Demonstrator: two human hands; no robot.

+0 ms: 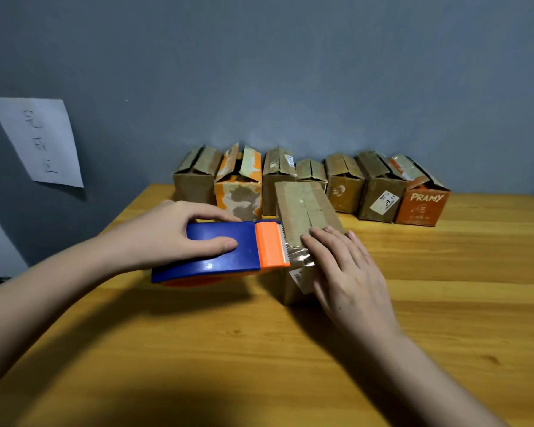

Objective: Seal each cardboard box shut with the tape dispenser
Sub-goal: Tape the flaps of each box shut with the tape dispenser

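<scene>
Cardboard box (305, 211) at frame centre on the bench (444, 303). Left hand (164, 238) clasps the tape dispenser (225, 254), its serrated blade at the box's near edge — right hand (349, 272) lies flat-fingered, apparently pinning the tape (302, 257) for cutting.

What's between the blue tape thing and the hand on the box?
In the head view, a short stretch of shiny clear tape runs from the tape dispenser to the right hand pressing flat on the front box.
</scene>
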